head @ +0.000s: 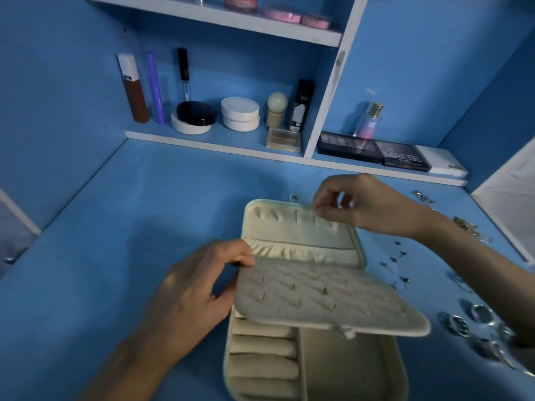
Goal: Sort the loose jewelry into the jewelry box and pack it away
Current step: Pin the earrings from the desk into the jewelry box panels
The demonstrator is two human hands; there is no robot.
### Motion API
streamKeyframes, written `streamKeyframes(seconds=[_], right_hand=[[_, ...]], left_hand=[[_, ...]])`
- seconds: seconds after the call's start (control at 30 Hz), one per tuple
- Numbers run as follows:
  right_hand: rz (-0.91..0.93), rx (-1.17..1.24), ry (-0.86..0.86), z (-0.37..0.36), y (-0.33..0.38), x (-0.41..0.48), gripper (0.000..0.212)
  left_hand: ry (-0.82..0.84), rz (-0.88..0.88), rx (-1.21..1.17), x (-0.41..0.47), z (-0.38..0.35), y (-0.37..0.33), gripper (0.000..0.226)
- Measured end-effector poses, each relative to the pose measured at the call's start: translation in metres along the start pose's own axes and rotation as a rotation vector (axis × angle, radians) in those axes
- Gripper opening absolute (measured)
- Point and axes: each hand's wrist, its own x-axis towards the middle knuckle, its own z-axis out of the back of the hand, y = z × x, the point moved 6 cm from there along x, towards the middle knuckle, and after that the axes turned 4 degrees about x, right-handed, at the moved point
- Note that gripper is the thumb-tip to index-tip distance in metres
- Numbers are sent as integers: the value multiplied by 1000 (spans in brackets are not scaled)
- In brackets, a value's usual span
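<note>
Between the two hands, the cream padded zip-around jewelry box (347, 369) lies open on the blue desk. The left hand (191, 287) pinches the left edge of the cream quilted earring panel (318, 296), which already carries several studs. The right hand (367, 206) has thumb and forefinger pressed together at the lid's hook row; what it pinches I cannot tell. The sorting looks barely begun: the cushioned ring rolls (263, 351) below the left hand seem empty, while silver rings (469, 316), small stud earrings (401, 254) and tangled chains (469, 227) lie loose beyond the right forearm.
</note>
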Motion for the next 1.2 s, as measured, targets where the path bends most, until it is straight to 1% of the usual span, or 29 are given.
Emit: streamKeyframes(seconds=[0.1,0.2,0.27,0.33,0.4,0.5,0.67,0.8,0.9,1.0,1.07,1.13,1.2], right_hand=[[-74,-135,11,15,-26,-25,18],[-139,-218,0,19,-47,-43,17],[-147,-265,-4,19,-57,-49,16],[-151,-298,-12,19,-64,-52,10],[-140,-325,-46,19,-67,-53,6],[-129,-354,-90,21,-69,-53,5],[-114,-374,-97,22,-72,-52,9],[-109,-366,-143,28,-72,-53,22],[-114,-327,-197,35,-68,-54,27],[-113,-231,-216,35,-50,-51,25],[-118,-108,-132,23,-30,-47,18],[-178,11,62,4,-13,-44,14],[-289,39,276,-14,-6,-43,17]], left_hand=[[6,-8,2,1,0,-1,33],[7,-4,-3,1,0,-2,32],[15,7,-1,1,0,-2,32],[24,15,2,1,0,-2,32],[30,13,6,2,0,-3,32],[29,18,4,2,-1,-3,32],[26,21,9,1,-1,-3,31],[37,14,14,3,-1,-5,31],[51,17,24,3,-1,-5,32],[53,16,24,2,-1,-4,34],[51,22,14,2,-1,-4,35],[45,31,18,2,-1,-5,36],[45,44,25,1,-1,-4,39]])
